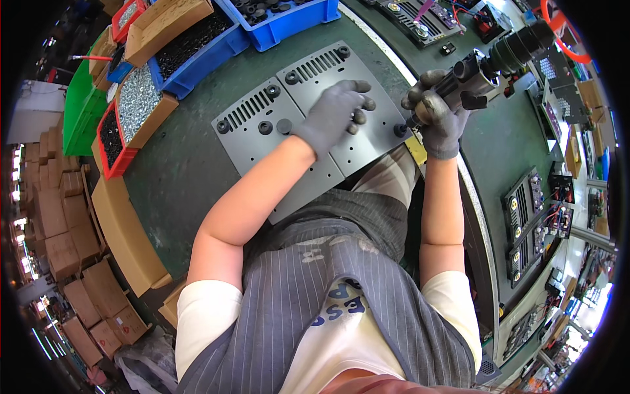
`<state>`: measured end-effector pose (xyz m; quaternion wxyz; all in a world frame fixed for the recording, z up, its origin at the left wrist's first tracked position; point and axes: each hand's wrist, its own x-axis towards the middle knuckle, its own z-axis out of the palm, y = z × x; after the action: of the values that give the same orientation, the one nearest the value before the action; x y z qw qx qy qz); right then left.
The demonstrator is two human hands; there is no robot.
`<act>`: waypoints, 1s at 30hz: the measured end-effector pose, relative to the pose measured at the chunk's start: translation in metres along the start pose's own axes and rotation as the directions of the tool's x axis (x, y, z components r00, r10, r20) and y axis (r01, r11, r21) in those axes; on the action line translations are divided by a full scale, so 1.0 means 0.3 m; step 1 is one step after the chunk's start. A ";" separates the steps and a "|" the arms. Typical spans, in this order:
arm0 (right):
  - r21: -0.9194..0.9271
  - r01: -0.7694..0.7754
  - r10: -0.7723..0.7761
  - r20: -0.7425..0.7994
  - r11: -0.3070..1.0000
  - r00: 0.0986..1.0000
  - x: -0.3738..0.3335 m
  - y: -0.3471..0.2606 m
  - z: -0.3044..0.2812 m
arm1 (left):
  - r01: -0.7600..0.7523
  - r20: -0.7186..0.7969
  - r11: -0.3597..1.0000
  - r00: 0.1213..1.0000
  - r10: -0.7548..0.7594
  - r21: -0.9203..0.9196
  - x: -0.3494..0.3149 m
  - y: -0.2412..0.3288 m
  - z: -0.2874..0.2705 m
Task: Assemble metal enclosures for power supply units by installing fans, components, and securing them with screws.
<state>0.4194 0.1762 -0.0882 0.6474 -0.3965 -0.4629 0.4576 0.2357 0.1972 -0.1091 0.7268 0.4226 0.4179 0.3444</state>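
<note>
Two grey metal plates lie side by side in front of me, a left plate (246, 148) and a right plate (380, 141), each with a row of slots. Round black rubber feet (292, 77) sit near their corners, and a flat dark disc (283, 126) lies on the left plate. My right hand (438, 115), in a grey glove, grips a black power screwdriver (469, 77). Its tip meets the rubber foot (399, 130) at the right plate's near right corner. Above the right plate, my gloved left hand (331, 115) has curled fingers; whatever they hold is hidden.
Blue bins (282, 25) of black parts stand at the back left. Beside them are a tray of silver screws (138, 98) and a red bin (113, 141). An open cardboard box (128, 230) lies left. Across a curved white edge, assembled units (525, 226) sit at right.
</note>
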 end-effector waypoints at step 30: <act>0.663 0.109 -0.493 0.426 0.741 0.758 -0.132 -0.135 0.274 | 0.269 0.341 0.540 0.939 0.035 -0.797 -0.354 -0.097 -0.052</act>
<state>0.3433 0.1349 -0.0385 0.6349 0.0728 -0.5272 0.5601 0.1821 0.0997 -0.1063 0.9180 0.0465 0.1095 0.3784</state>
